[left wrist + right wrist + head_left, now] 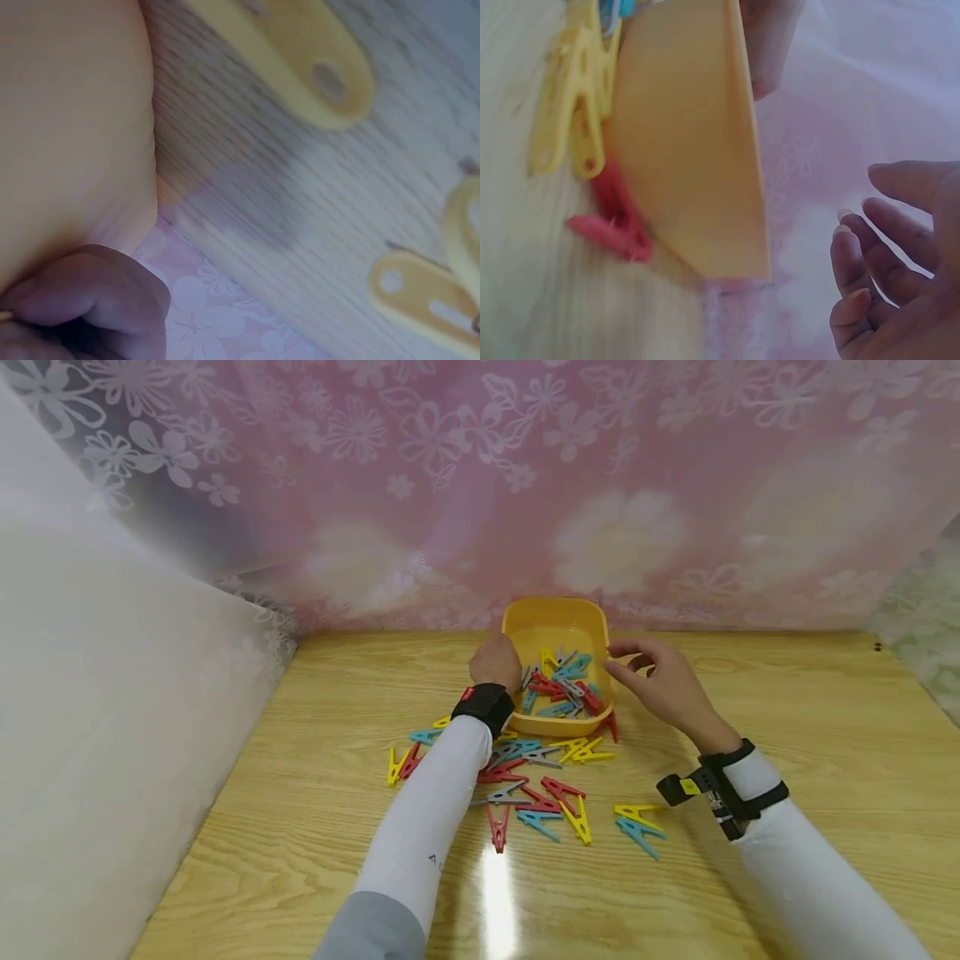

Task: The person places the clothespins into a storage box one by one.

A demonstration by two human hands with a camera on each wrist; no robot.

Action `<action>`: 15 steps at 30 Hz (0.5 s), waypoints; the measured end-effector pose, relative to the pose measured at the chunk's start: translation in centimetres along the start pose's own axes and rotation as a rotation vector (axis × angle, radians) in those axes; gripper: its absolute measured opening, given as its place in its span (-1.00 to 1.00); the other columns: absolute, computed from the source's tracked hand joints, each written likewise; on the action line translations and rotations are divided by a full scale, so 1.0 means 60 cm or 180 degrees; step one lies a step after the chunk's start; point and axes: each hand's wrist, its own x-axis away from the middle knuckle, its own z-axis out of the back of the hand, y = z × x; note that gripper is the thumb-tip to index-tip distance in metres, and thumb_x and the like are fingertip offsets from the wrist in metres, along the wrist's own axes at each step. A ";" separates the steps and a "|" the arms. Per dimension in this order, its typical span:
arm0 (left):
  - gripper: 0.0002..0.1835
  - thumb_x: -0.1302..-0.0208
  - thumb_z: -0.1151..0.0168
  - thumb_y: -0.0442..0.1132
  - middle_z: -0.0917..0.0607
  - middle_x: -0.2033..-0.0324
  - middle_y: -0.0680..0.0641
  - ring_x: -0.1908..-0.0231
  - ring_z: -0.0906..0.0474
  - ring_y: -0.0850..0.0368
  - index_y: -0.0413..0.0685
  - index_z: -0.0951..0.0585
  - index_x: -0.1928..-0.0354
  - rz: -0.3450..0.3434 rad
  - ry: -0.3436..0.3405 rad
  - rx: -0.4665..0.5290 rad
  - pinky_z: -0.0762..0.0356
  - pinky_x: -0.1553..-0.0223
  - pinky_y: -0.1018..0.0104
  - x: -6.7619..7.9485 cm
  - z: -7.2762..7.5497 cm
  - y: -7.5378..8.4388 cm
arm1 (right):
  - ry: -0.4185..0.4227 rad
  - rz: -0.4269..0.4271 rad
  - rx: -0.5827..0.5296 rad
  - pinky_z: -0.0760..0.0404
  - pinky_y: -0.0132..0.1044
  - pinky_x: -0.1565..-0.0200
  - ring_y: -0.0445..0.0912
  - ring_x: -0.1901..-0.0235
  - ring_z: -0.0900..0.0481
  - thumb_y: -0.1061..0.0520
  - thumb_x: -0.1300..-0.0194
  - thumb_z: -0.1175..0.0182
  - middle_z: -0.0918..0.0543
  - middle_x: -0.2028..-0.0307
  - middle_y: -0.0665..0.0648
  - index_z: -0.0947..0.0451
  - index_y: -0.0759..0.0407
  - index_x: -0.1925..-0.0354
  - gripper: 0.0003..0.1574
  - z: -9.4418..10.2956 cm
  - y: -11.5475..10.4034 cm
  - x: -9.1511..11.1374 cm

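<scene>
A yellow plastic basin [555, 610] stands tilted toward me at the back of the table, with red, blue, yellow and grey clothespins [562, 685] heaped inside. My left hand [495, 662] grips its left rim; in the left wrist view the curled fingers [97, 300] show, with a thin yellow edge at them. Beside the right rim is my right hand [663, 685], its fingers loosely bent and holding nothing. The right wrist view shows a gap between this hand [892, 262] and the basin wall [690, 135].
Loose clothespins [540, 797] lie scattered on the wooden table [315, 827] in front of the basin, some under my left forearm. A red clothespin [619, 225] lies against the basin's right side. A pink flowered cloth [465, 510] hangs right behind, and a white sheet [97, 693] borders the left.
</scene>
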 end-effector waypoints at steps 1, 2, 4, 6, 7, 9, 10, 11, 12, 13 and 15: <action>-0.74 -0.42 -0.04 -0.11 -0.68 0.29 -0.07 0.32 -0.64 0.04 -0.11 -0.59 0.06 -0.0004 -0.0003 0.0005 -0.63 0.35 0.19 0.000 0.000 0.000 | -0.0001 -0.0002 0.0007 -0.43 -0.19 0.33 0.00 0.23 -0.47 -0.10 -0.37 -0.14 -0.58 0.07 0.18 -0.53 0.22 -0.06 -0.52 0.003 0.004 0.004; -0.74 -0.42 -0.05 -0.11 -0.68 0.29 -0.07 0.33 -0.64 0.04 -0.11 -0.59 0.06 -0.0013 -0.0008 0.0005 -0.63 0.35 0.19 -0.001 -0.001 0.000 | -0.0003 -0.0001 0.0022 -0.43 -0.19 0.33 0.00 0.24 -0.46 -0.10 -0.37 -0.13 -0.57 0.08 0.18 -0.53 0.23 -0.06 -0.51 0.006 0.008 0.009; -0.75 -0.40 -0.08 -0.12 -0.68 0.30 -0.07 0.35 -0.64 0.04 -0.12 -0.60 0.08 -0.0028 -0.0006 -0.0007 -0.63 0.36 0.19 -0.002 -0.002 0.000 | -0.0026 0.0006 0.0028 -0.43 -0.20 0.33 0.01 0.23 -0.46 -0.09 -0.38 -0.12 -0.57 0.08 0.19 -0.52 0.25 -0.07 -0.51 0.012 0.015 0.019; -0.75 -0.39 -0.09 -0.12 -0.68 0.31 -0.07 0.35 -0.64 0.04 -0.12 -0.60 0.07 -0.0016 -0.0015 -0.0028 -0.63 0.36 0.19 -0.003 -0.002 0.000 | -0.0051 -0.0001 0.0030 -0.44 -0.22 0.35 0.00 0.23 -0.45 -0.08 -0.39 -0.12 -0.56 0.07 0.18 -0.52 0.24 -0.07 -0.52 0.016 0.022 0.028; -0.75 -0.39 -0.10 -0.12 -0.68 0.31 -0.07 0.35 -0.64 0.04 -0.12 -0.60 0.07 -0.0005 -0.0025 -0.0025 -0.62 0.37 0.19 -0.003 -0.002 0.001 | -0.0065 -0.0010 0.0033 -0.44 -0.22 0.35 -0.01 0.23 -0.45 -0.10 -0.39 -0.12 -0.56 0.07 0.17 -0.52 0.22 -0.07 -0.52 0.018 0.025 0.032; -0.74 -0.38 -0.11 -0.11 -0.68 0.32 -0.08 0.36 -0.63 0.04 -0.13 -0.59 0.07 -0.0005 -0.0033 -0.0052 -0.62 0.37 0.19 -0.004 -0.003 0.001 | -0.0109 -0.0015 0.0038 -0.44 -0.20 0.34 -0.01 0.23 -0.45 -0.10 -0.38 -0.13 -0.56 0.07 0.16 -0.53 0.20 -0.06 -0.53 0.022 0.030 0.040; -0.74 -0.38 -0.11 -0.11 -0.68 0.31 -0.07 0.36 -0.63 0.04 -0.13 -0.58 0.06 0.0001 -0.0044 -0.0060 -0.62 0.37 0.19 -0.004 -0.003 0.001 | -0.0139 -0.0017 0.0056 -0.44 -0.18 0.33 -0.02 0.24 -0.45 -0.10 -0.37 -0.13 -0.56 0.07 0.16 -0.53 0.18 -0.06 -0.54 0.024 0.031 0.044; -0.73 -0.38 -0.11 -0.11 -0.68 0.31 -0.08 0.36 -0.63 0.04 -0.13 -0.58 0.05 0.0005 -0.0055 -0.0063 -0.62 0.36 0.19 -0.003 -0.003 0.001 | -0.0177 -0.0016 0.0073 -0.43 -0.17 0.31 -0.03 0.24 -0.46 -0.10 -0.37 -0.14 -0.57 0.08 0.15 -0.53 0.17 -0.06 -0.54 0.027 0.033 0.048; -0.73 -0.37 -0.11 -0.10 -0.68 0.31 -0.08 0.36 -0.63 0.04 -0.13 -0.58 0.05 0.0003 -0.0062 -0.0072 -0.62 0.36 0.19 -0.004 -0.004 0.002 | -0.0226 -0.0015 0.0086 -0.42 -0.16 0.28 -0.04 0.24 -0.46 -0.10 -0.36 -0.15 -0.57 0.09 0.14 -0.54 0.15 -0.06 -0.55 0.030 0.034 0.053; -0.73 -0.36 -0.13 -0.10 -0.68 0.32 -0.07 0.36 -0.63 0.04 -0.13 -0.58 0.05 0.0001 -0.0066 -0.0076 -0.62 0.36 0.20 -0.004 -0.004 0.002 | -0.0280 -0.0011 0.0109 -0.42 -0.15 0.27 -0.04 0.25 -0.47 -0.11 -0.36 -0.15 -0.57 0.10 0.13 -0.54 0.14 -0.06 -0.55 0.033 0.036 0.058; -0.72 -0.36 -0.13 -0.09 -0.68 0.33 -0.07 0.37 -0.62 0.04 -0.13 -0.58 0.06 -0.0012 -0.0069 -0.0088 -0.62 0.37 0.20 -0.004 -0.005 0.003 | -0.0407 -0.0023 0.0160 -0.40 -0.14 0.26 -0.06 0.25 -0.48 -0.11 -0.35 -0.16 -0.57 0.13 0.11 -0.54 0.12 -0.07 -0.55 0.038 0.040 0.070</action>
